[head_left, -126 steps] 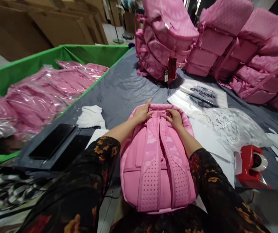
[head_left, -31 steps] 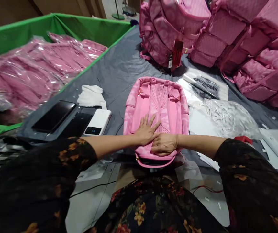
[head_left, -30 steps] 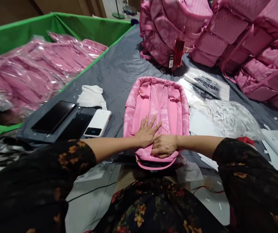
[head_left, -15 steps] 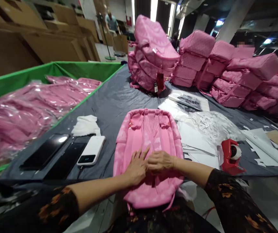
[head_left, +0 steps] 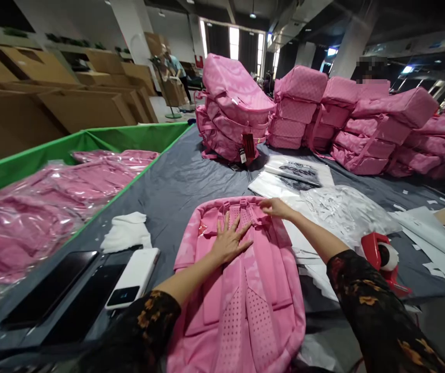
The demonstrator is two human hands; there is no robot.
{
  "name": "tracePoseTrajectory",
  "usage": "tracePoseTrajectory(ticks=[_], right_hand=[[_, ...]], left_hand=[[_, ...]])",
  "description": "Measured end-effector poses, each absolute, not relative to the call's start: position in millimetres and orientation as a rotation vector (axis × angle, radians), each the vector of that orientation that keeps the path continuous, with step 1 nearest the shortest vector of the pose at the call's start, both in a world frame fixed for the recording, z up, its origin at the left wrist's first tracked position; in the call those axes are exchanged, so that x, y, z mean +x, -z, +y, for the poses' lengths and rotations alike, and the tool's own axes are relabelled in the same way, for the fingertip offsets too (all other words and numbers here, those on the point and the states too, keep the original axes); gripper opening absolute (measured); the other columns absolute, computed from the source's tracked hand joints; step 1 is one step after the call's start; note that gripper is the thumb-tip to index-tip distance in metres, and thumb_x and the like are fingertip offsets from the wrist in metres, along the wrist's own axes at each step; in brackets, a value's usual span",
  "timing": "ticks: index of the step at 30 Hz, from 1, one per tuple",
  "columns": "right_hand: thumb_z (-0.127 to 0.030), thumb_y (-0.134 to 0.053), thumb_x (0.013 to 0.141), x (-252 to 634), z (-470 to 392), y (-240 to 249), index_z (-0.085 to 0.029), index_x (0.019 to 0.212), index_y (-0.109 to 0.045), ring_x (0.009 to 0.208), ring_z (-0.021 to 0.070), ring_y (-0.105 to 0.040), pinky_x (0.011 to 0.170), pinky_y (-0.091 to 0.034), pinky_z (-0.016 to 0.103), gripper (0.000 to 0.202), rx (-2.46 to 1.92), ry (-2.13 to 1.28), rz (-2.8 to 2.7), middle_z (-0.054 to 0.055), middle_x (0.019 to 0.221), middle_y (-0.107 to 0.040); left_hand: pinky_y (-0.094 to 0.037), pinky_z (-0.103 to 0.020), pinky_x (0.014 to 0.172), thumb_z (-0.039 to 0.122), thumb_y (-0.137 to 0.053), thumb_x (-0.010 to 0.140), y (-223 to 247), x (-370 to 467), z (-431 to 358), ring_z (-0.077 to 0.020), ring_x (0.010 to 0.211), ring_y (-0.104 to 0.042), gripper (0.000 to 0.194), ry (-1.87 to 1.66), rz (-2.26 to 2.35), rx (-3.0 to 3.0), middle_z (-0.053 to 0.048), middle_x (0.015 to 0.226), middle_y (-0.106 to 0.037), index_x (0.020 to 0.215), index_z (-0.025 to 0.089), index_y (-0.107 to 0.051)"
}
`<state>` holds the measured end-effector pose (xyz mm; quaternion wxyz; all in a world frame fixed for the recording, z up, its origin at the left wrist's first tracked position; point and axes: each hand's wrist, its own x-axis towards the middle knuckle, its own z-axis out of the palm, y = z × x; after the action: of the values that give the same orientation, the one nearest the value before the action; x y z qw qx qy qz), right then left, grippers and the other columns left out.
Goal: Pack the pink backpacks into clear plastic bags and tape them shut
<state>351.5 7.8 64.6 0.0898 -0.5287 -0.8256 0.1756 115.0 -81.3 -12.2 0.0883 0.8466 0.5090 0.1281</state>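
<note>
A pink backpack (head_left: pixel 261 269) lies in front of me with its padded, strapped side up. Its two shoulder straps run down the middle, their perforated ends toward me. My left hand (head_left: pixel 230 242) rests flat on the upper part of the straps, fingers spread. At the top right edge of the backpack, my right hand (head_left: pixel 276 208) has its fingers curled onto the fabric near a strap end. The exact spot under those fingertips is hidden.
Left are a white power bank (head_left: pixel 133 280), dark phones (head_left: pixel 49 290), a white cloth (head_left: pixel 126 232) and a green-walled bin (head_left: pixel 129 135) of wrapped pink bags. Right are clear plastic (head_left: pixel 346 210), paper and a red tape dispenser (head_left: pixel 383 261). Stacked pink backpacks (head_left: pixel 233 111) stand behind.
Both hands have moved from the middle of the backpack toward its top, the right hand reaching the upper right edge. The perforated strap parts now lie toward me. The view has shifted.
</note>
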Motion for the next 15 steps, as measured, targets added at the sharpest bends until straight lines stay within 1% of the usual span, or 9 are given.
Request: tracePoseTrajectory(ticks=[2,3,6,9,11,12,14,15], right_hand=[[-0.018,-0.055,0.095,370.5,41.0,-69.7,-0.016,0.112,-0.073,0.093,0.0126,-0.065,0.088,-0.047,0.022,0.024,-1.707,-0.455,-2.134,0.004,0.105,-0.073],[-0.019,-0.056,0.095,379.1,56.8,-67.3,-0.015,0.110,-0.072,0.094,0.0137,-0.064,0.088,-0.046,0.023,0.023,-1.785,-0.414,-2.007,0.006,0.105,-0.072],[-0.023,-0.066,0.089,400.0,93.7,-42.4,-0.012,0.103,-0.071,0.092,0.0169,-0.060,0.085,-0.043,0.027,0.018,-1.983,-0.367,-1.840,0.010,0.101,-0.069],[-0.025,-0.075,0.082,414.2,113.8,-9.2,-0.013,0.094,-0.070,0.086,0.0165,-0.056,0.079,-0.040,0.026,0.018,-2.133,-0.371,-1.677,0.010,0.097,-0.067],[-0.027,-0.074,0.083,421.9,121.4,4.1,-0.015,0.084,-0.069,0.079,0.0155,-0.053,0.073,-0.037,0.026,0.013,-2.199,-0.406,-1.600,0.007,0.088,-0.066],[-0.028,-0.073,0.084,425.9,124.4,6.5,-0.015,0.080,-0.069,0.075,0.0152,-0.052,0.070,-0.036,0.026,0.014,-2.218,-0.423,-1.573,0.006,0.083,-0.065],[-0.029,-0.069,0.087,434.8,129.4,3.2,-0.015,0.077,-0.069,0.072,0.0154,-0.051,0.068,-0.034,0.027,0.017,-2.237,-0.425,-1.520,0.007,0.080,-0.065],[-0.029,-0.065,0.090,439.5,131.2,-1.7,-0.015,0.079,-0.069,0.073,0.0158,-0.051,0.068,-0.034,0.027,0.019,-2.238,-0.402,-1.490,0.008,0.082,-0.066]], left_hand=[[-0.002,-0.073,0.120,0.066,-0.052,0.096,15.3,112.9,-84.4,-0.0477,0.157,0.002,0.069,-0.403,1.518,2.512,-0.011,0.170,-0.024,0.159,0.039,-0.040],[-0.002,-0.073,0.120,0.066,-0.052,0.096,15.4,111.8,-85.2,-0.0474,0.157,0.002,0.070,-0.415,1.522,2.510,-0.011,0.170,-0.024,0.159,0.039,-0.040],[-0.003,-0.073,0.120,0.067,-0.054,0.095,17.2,109.2,-84.3,-0.0469,0.158,0.000,0.072,-0.441,1.529,2.519,-0.010,0.169,-0.026,0.160,0.040,-0.039],[-0.006,-0.074,0.120,0.067,-0.054,0.095,23.2,107.1,-82.4,-0.0466,0.158,-0.002,0.072,-0.444,1.523,2.538,-0.010,0.169,-0.026,0.160,0.041,-0.038],[-0.007,-0.074,0.120,0.067,-0.053,0.095,26.4,106.0,-82.2,-0.0465,0.158,-0.002,0.072,-0.458,1.522,2.545,-0.010,0.169,-0.026,0.160,0.041,-0.038],[-0.007,-0.074,0.120,0.067,-0.053,0.095,27.2,105.6,-82.4,-0.0463,0.158,-0.003,0.072,-0.467,1.523,2.548,-0.010,0.169,-0.026,0.160,0.041,-0.038],[-0.006,-0.073,0.121,0.068,-0.052,0.095,27.2,105.3,-82.9,-0.0456,0.158,-0.004,0.071,-0.481,1.527,2.548,-0.010,0.169,-0.027,0.160,0.041,-0.039],[-0.006,-0.073,0.121,0.068,-0.053,0.095,26.8,105.5,-83.1,-0.0454,0.158,-0.005,0.071,-0.483,1.529,2.546,-0.010,0.169,-0.028,0.160,0.041,-0.039]])
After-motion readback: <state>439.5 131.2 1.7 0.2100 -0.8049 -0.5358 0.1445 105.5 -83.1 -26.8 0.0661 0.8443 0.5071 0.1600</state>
